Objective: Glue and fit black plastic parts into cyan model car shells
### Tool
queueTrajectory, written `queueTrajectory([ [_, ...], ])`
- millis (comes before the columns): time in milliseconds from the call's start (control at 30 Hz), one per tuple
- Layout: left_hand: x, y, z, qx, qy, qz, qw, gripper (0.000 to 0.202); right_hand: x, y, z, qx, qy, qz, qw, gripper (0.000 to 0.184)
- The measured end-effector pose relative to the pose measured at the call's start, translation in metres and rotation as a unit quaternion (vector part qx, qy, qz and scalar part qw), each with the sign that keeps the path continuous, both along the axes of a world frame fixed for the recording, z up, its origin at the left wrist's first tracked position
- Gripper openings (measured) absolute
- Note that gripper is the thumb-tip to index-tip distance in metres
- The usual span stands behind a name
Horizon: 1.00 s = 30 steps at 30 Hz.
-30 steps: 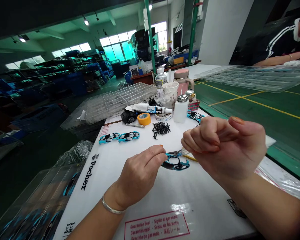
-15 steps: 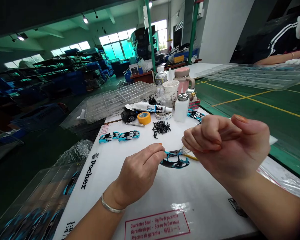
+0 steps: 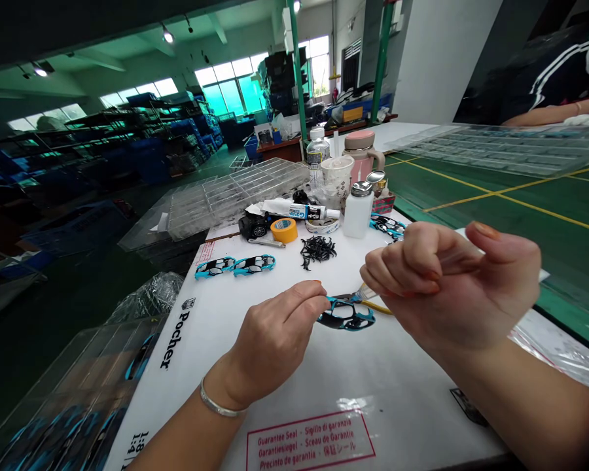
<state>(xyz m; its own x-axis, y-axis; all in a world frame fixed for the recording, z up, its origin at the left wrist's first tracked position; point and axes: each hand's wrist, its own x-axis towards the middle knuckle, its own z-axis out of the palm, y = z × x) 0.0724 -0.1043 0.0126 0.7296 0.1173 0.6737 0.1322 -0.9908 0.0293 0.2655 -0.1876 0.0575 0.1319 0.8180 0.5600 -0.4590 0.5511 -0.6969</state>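
**A:** Where are your hands at, lol?

**B:** Your left hand (image 3: pixel 275 347) is pinched narrow on the blue-and-black shell (image 3: pixel 346 315), out on the bench (image 3: pixel 373 399). Your right hand (image 3: pixel 446 281) is curled up by the yellow-handled tool (image 3: pixel 375 307), can't tell if it's gripping.

**A:** What's lying further out?

**B:** You've got two more shells (image 3: pixel 234 265), a pile of small black parts (image 3: pixel 317 252), a glue tube (image 3: pixel 294 209), and a clear plastic tray (image 3: pixel 235 196) behind.

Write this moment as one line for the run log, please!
left hand: holds blue model car shell | right hand: curled beside yellow-handled tool

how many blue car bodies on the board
4: a blue car body and another at left, one front centre, one far right; more may hide there.
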Motion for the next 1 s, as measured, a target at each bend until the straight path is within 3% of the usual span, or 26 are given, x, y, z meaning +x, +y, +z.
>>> queueTrajectory([
  [167,0.000,0.001,-0.001,0.005,-0.001,0.005,1.000,0.033,0.001,0.000,-0.001,0.011,-0.023,0.007,1.000,0.044],
  [467,-0.002,0.003,0.000,-0.002,0.000,0.008,1.000,0.033,0.013,-0.003,0.005,0.051,-0.153,0.038,0.986,0.050],
  [567,-0.003,0.005,0.001,-0.012,-0.004,0.017,1.000,0.036,0.025,-0.006,0.015,0.058,-0.148,-0.043,0.986,0.057],
  [667,-0.004,0.007,0.001,-0.027,-0.004,0.020,0.999,0.039,0.035,-0.008,0.023,0.046,-0.109,-0.193,0.974,0.059],
  [800,-0.007,0.010,0.001,-0.083,-0.039,0.009,0.996,0.039,0.052,-0.013,0.026,0.081,-0.019,-0.394,0.915,0.040],
  [900,-0.010,0.014,0.003,-0.174,-0.085,0.026,0.981,0.038,0.072,-0.023,0.024,0.085,-0.026,-0.470,0.878,0.032],
  [1000,-0.011,0.017,0.006,-0.282,-0.121,0.067,0.949,0.041,0.097,-0.037,0.023,0.034,-0.070,-0.495,0.866,0.032],
])
